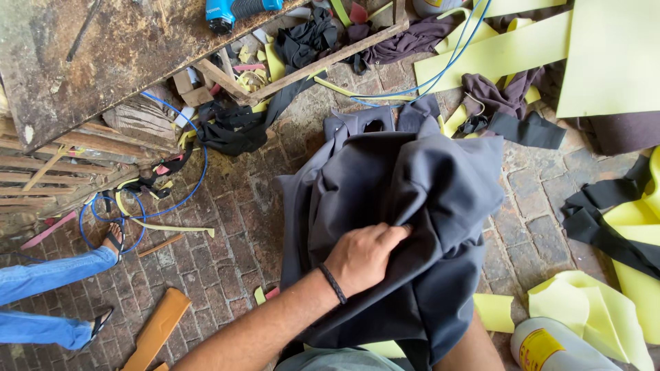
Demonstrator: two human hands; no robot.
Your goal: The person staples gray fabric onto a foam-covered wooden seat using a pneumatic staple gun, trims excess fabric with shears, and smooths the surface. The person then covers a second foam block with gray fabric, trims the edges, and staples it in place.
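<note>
A large dark grey fabric cover is bunched up in front of me over the brick floor. My left hand, with a black band on its wrist, grips a fold of the cover, fingers tucked into the cloth. My right forearm runs up under the lower edge of the fabric, which hides the hand. The cover has a cut-out opening near its top edge.
A worn wooden bench stands at the top left with a blue power tool on it. Yellow foam sheets, dark cloth scraps and a blue cable litter the bricks. A white jug is at the bottom right. Another person's jeans-clad legs are at the left, near a wooden plank.
</note>
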